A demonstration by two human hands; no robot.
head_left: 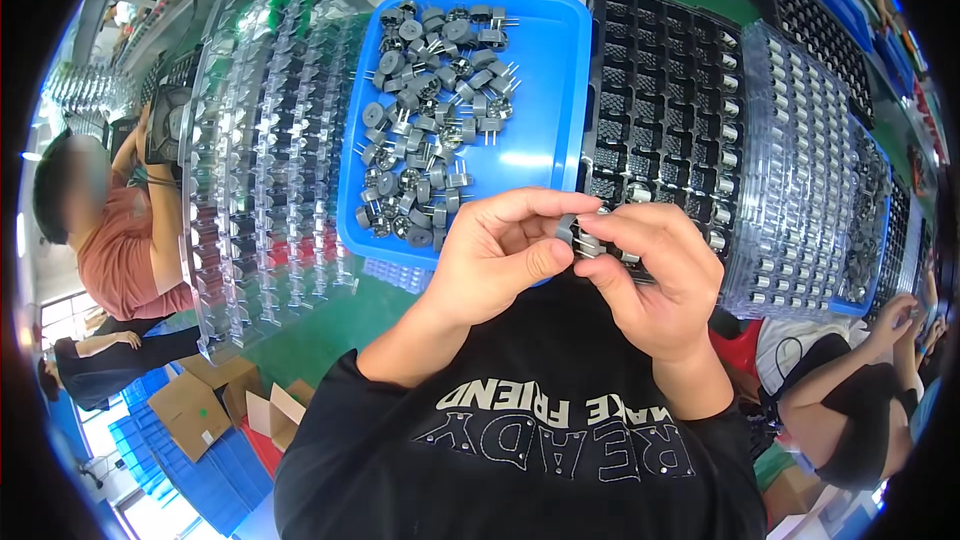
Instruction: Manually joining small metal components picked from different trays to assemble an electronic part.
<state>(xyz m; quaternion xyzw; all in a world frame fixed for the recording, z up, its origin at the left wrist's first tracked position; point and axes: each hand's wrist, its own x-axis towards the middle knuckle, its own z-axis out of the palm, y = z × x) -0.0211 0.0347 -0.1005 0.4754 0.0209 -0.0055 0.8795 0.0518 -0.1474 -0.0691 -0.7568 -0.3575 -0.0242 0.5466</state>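
Evidently, a small grey part (566, 230) was held just in front of the chest, clear of the trays. It was pinched between the thumb and index finger of the left hand (490, 255), while its metal side was gripped by the thumb and fingers of the right hand (660, 265). Both sets of fingertips were thus clamped on it and almost met; whether a second, silvery piece was also enclosed there could not be told.

The step in hand was judged to be fine handwork on the part: its pins were being set, or a piece was being fitted to it. For the next move, a steady hold by the left and a straight, light push by the right seemed to be called for, lest the thin pins be bent.

Beyond the hands, more grey parts (457, 32) were heaped loosely in the blue tray (545, 90). Beside it, silver cylinders (729, 158) were lined up along the right side of the black tray (597, 70), whose other pockets were mostly unfilled. Farther right, more cylinders were seated in clear trays (755, 90). At the far left, a co-worker (145, 230) was seen.
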